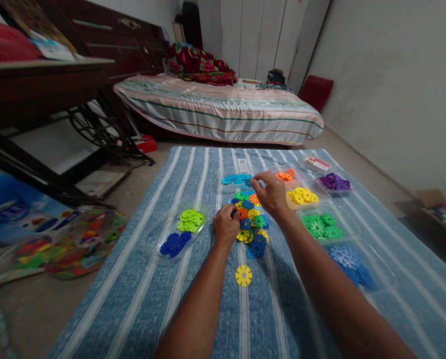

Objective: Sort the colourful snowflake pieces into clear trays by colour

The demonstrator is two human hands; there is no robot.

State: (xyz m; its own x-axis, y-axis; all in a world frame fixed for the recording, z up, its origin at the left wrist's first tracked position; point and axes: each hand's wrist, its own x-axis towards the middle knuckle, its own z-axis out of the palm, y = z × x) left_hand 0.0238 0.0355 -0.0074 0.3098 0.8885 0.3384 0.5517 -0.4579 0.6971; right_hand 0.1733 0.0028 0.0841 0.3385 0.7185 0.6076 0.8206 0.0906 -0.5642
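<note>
Two bare hands work over a table covered with a blue-and-white striped cloth [133, 271]. A mixed pile of notched plastic discs [246, 224] lies in the middle, between and beyond the hands. The left hand [226, 225], at the pile's left edge, pinches a dark blue disc [233, 213]. The right hand [272, 193] is above the pile's far right side, fingertips beside the light blue discs [234, 180] in a far tray; blur makes it impossible to tell whether it grips anything. One yellow disc [243, 275] lies alone on the near side. To the left, a clear tray [152, 240] holds lime and navy discs. Along the right, from far to near, are orange [284, 176], yellow [303, 196], green [323, 227] and blue discs [349, 265], with purple discs [334, 182] at far right.
</note>
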